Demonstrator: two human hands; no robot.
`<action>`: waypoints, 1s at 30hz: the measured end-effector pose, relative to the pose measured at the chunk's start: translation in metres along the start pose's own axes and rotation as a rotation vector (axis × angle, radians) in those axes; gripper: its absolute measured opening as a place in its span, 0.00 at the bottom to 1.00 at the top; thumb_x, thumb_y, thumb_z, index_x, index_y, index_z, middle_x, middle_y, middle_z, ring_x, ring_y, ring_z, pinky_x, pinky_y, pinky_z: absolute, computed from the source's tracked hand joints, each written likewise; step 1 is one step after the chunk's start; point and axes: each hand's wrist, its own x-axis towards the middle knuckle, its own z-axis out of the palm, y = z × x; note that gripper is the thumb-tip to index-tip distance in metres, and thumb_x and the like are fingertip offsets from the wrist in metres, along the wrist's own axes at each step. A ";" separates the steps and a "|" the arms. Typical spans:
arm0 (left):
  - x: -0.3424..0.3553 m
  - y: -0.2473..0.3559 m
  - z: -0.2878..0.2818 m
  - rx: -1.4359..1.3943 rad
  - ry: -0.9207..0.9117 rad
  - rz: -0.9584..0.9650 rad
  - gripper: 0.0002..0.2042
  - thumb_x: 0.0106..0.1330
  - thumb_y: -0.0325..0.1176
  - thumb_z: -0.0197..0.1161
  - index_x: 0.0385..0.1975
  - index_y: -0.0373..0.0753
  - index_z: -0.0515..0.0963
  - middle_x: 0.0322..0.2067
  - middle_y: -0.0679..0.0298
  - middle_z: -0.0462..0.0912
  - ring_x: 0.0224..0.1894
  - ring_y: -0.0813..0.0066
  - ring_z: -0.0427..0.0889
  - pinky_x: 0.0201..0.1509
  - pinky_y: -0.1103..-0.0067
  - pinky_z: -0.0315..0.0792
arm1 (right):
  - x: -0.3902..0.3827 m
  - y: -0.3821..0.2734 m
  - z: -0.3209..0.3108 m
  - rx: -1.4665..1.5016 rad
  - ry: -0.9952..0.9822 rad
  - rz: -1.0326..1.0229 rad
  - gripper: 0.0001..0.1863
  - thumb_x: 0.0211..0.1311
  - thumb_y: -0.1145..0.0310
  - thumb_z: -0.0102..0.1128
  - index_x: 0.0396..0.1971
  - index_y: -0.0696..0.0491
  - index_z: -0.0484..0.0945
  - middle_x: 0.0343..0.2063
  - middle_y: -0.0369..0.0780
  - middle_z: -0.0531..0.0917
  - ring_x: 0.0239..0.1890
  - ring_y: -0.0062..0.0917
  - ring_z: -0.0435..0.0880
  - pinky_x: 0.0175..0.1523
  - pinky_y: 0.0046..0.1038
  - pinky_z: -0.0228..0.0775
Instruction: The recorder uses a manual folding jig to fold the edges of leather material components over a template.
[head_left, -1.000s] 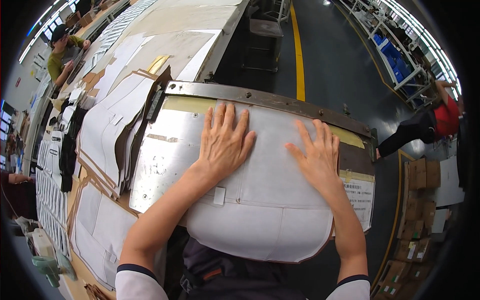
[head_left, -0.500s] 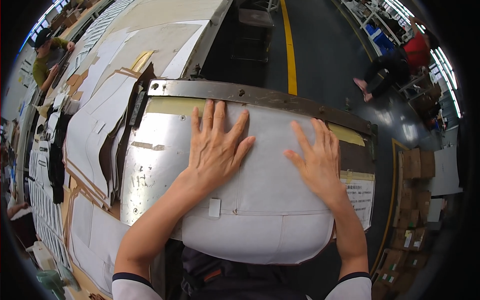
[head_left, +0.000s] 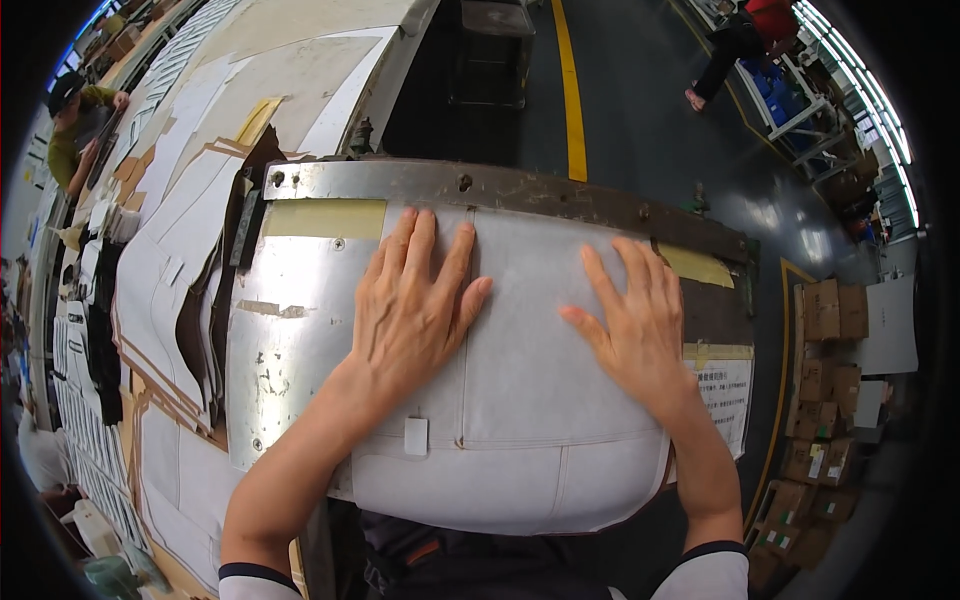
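A light grey-white sewn panel (head_left: 525, 370), leather-like with stitched seams, lies on a metal plate (head_left: 285, 360), and its lower edge hangs over the near side. My left hand (head_left: 408, 305) presses flat on the panel's left part, fingertips just below a steel bar (head_left: 385, 187) and index finger along the vertical seam. On the right part rests my right hand (head_left: 635, 325), flat with the thumb spread, close to the panel's right edge. The panel's top edge meets the bar. A small white tab (head_left: 416, 436) sits on the panel below my left wrist.
Stacked white panels (head_left: 165, 280) with brown edges lie on the table to the left. Yellow strips (head_left: 325, 218) line the bar. A printed sheet (head_left: 722, 400) is on the plate's right side. Cardboard boxes (head_left: 820, 390) stand at right. Co-workers (head_left: 80, 125) are farther off.
My left hand's fingers have drawn closer together and off the yellow strip. The panel stays against the bar. My view has shifted slightly, and the person in red has moved farther away.
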 end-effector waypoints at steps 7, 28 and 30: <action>0.003 0.003 -0.006 -0.044 -0.043 -0.006 0.24 0.69 0.36 0.67 0.62 0.33 0.78 0.57 0.49 0.70 0.62 0.50 0.71 0.58 0.62 0.76 | -0.001 -0.005 -0.004 -0.054 -0.012 0.006 0.31 0.69 0.48 0.62 0.61 0.56 0.77 0.56 0.54 0.73 0.59 0.48 0.73 0.62 0.52 0.66; 0.000 0.002 -0.006 -0.109 0.083 -0.013 0.22 0.66 0.35 0.69 0.59 0.35 0.77 0.55 0.48 0.75 0.61 0.50 0.75 0.60 0.62 0.75 | -0.004 -0.010 -0.006 -0.009 -0.032 0.084 0.31 0.70 0.49 0.62 0.65 0.56 0.76 0.61 0.52 0.69 0.65 0.50 0.68 0.67 0.52 0.61; -0.002 0.000 -0.003 -0.126 0.092 -0.009 0.22 0.66 0.35 0.69 0.59 0.35 0.78 0.55 0.48 0.75 0.60 0.51 0.75 0.59 0.62 0.75 | -0.006 -0.009 -0.004 0.005 -0.023 0.082 0.31 0.71 0.50 0.62 0.64 0.56 0.75 0.61 0.52 0.70 0.64 0.50 0.68 0.67 0.52 0.62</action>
